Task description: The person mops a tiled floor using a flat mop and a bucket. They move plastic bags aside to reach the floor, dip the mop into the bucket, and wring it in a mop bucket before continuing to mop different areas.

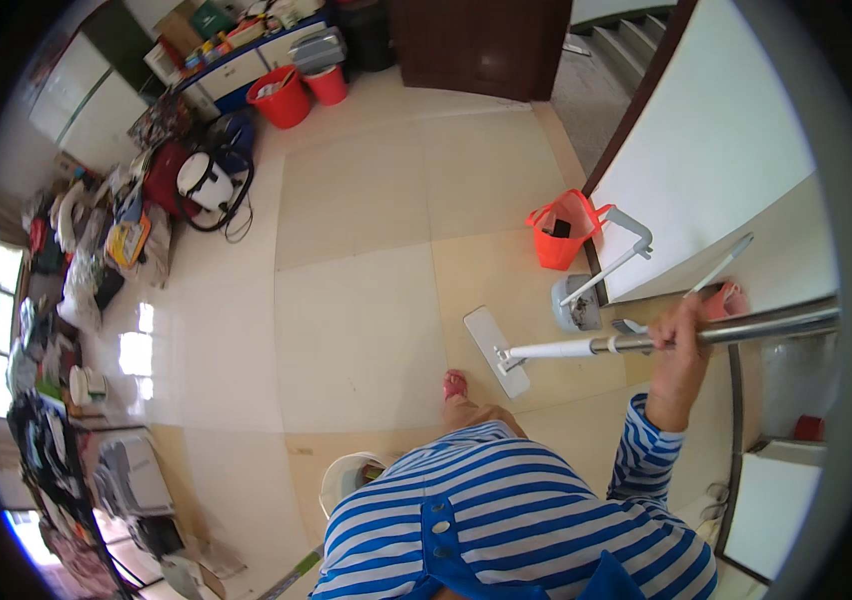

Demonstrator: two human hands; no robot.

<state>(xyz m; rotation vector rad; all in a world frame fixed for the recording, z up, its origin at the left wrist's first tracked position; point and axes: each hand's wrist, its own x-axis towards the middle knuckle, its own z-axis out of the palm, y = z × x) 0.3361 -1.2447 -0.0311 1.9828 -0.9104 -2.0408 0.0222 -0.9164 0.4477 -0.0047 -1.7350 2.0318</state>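
Observation:
My right hand (679, 330) is closed around the metal pole of a flat mop (557, 349), to the right of my body. The mop's white rectangular head (487, 341) lies flat on the tiled floor, ahead of my foot in a pink sandal (455, 384). Beyond the pole stands a grey long-handled dustpan (570, 304) with dark debris in it. A white bucket (332, 480) is partly hidden by my striped shirt. My left hand is out of view; a green and grey pole (298, 574) shows low down on that side.
An orange-red bag (562, 247) stands by the wall near the doorway to the stairs. Far left are a white canister vacuum cleaner (203, 180) with its hose, heaped bags and a clothes rack. Red buckets (281, 105) stand by the far cabinets. A low white cabinet (771, 510) is at right.

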